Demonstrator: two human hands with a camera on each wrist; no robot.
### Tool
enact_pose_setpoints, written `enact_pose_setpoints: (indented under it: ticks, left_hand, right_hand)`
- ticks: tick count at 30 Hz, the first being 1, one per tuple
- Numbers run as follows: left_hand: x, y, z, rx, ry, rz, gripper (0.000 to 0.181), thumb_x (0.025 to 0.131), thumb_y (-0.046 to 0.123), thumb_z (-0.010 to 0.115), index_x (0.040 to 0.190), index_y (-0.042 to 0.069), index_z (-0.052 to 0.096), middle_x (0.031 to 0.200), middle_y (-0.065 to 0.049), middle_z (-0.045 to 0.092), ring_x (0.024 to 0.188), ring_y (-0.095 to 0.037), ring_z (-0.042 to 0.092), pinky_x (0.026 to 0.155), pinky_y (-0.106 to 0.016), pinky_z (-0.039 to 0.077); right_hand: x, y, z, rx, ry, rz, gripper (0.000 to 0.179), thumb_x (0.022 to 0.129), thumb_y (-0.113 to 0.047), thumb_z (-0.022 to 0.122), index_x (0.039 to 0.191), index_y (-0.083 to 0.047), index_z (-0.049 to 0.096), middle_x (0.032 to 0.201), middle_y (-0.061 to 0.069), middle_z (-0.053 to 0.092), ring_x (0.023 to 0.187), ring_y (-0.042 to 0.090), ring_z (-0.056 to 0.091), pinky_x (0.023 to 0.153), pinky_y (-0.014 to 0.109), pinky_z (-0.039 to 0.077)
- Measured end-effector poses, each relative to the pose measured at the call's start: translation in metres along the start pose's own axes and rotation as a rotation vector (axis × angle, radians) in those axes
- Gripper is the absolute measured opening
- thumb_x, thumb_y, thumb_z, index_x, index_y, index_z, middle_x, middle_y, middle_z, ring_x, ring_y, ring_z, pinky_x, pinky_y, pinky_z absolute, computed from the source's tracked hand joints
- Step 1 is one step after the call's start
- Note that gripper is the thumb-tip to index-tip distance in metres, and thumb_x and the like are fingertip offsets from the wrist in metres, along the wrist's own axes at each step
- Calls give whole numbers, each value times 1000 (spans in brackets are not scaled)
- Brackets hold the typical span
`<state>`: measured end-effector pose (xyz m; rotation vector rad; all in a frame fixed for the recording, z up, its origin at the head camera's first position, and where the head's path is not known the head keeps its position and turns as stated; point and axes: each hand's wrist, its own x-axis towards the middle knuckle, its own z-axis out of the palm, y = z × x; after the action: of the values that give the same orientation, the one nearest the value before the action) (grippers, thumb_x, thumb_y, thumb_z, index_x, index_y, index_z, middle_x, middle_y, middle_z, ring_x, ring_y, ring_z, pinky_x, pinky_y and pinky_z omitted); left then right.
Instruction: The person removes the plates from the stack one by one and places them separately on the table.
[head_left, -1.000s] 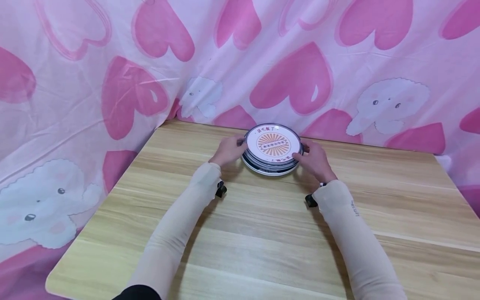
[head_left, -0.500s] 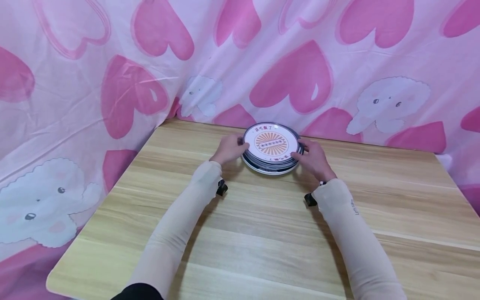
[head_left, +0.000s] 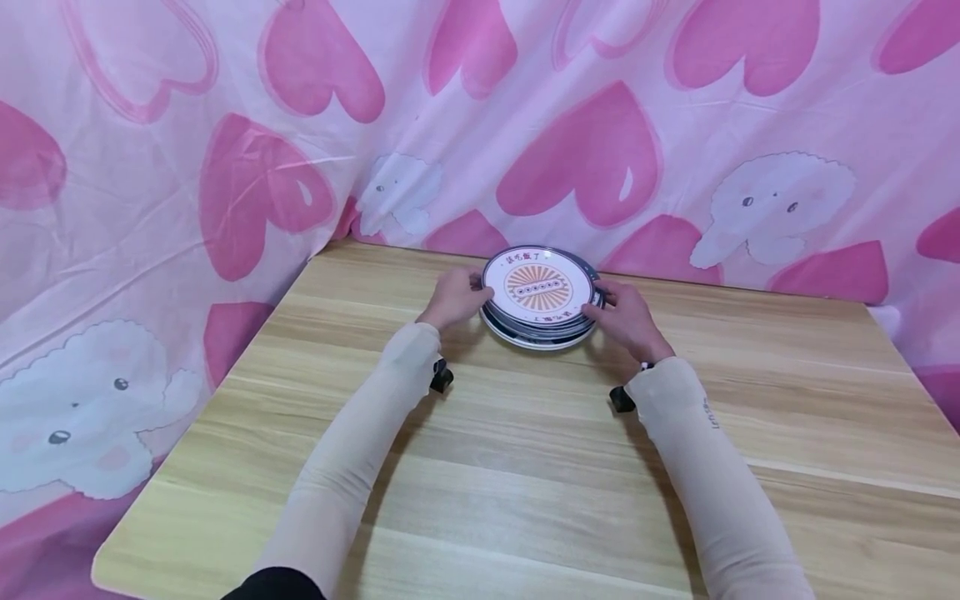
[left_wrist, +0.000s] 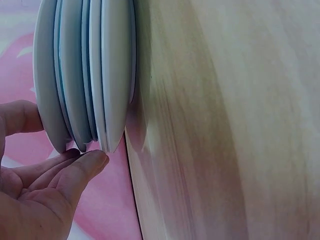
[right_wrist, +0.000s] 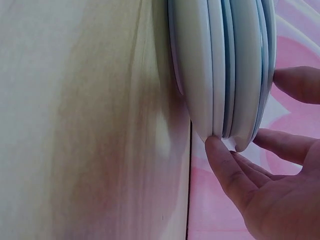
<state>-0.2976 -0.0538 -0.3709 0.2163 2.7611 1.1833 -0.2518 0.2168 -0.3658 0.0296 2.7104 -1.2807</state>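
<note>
A stack of several round plates point(head_left: 540, 337) sits near the back edge of the wooden table. The top plate point(head_left: 538, 287) is white with a dark rim, an orange sunburst and red characters. It lies slightly left of the plates under it. My left hand point(head_left: 454, 298) grips the stack's left side, thumb over the top plate's rim and fingertips against the plate edges, as the left wrist view point(left_wrist: 50, 185) shows. On the other side my right hand point(head_left: 628, 318) holds the rim likewise, its fingertips point(right_wrist: 216, 145) touching the edges of lower plates.
The wooden table point(head_left: 495, 483) extends to the front and right of the stack. A pink curtain point(head_left: 442, 125) with hearts and white cartoon animals hangs behind the table and along its left side. Small black wrist devices point(head_left: 442, 377) show at both cuffs.
The top plate has shifted slightly left over the stack and its print has turned a little. More dark rim of the plate below shows at the right. Both hands stay at the sides.
</note>
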Motion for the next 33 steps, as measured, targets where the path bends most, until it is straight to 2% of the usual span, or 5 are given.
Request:
enact_pose_setpoints:
  ticks: [10,14,19,24,33]
  left_hand:
    - [-2,-4,-7,-58,12,-6,45,86,22,58,128,7,52,126,-10,59,109,-20,59,94,-31,50]
    - [-3,-7,-10,-73,40,18,50,86,21,57,133,7,47,128,-9,59,120,-20,54,102,-31,44]
    - [-5,-9,-13,-113,65,39,52,84,17,59,135,13,47,127,-9,60,118,-20,56,98,-31,48]
    - [-9,-8,-16,-140,62,-22,38,84,15,58,122,16,60,123,-5,61,114,-17,56,94,-29,50]
    - [-10,-7,-27,-269,70,-95,42,83,6,55,124,14,58,127,-8,58,109,-17,55,86,-27,52]
  right_hand:
    - [2,1,0,1,19,-23,63,90,-22,57,142,-2,31,148,21,32,136,37,32,112,47,30]
    - [2,3,1,16,29,-26,62,89,-20,58,142,-1,31,147,21,34,136,37,32,112,47,31]
    - [2,4,3,27,22,-15,61,89,-19,58,142,-3,33,147,21,34,137,36,32,112,47,31]
    - [2,2,4,38,18,-21,60,88,-15,58,141,-2,33,147,22,33,136,38,32,112,48,31]
    - [1,2,3,34,25,-13,60,88,-15,57,142,-3,32,147,22,33,136,38,32,112,48,30]
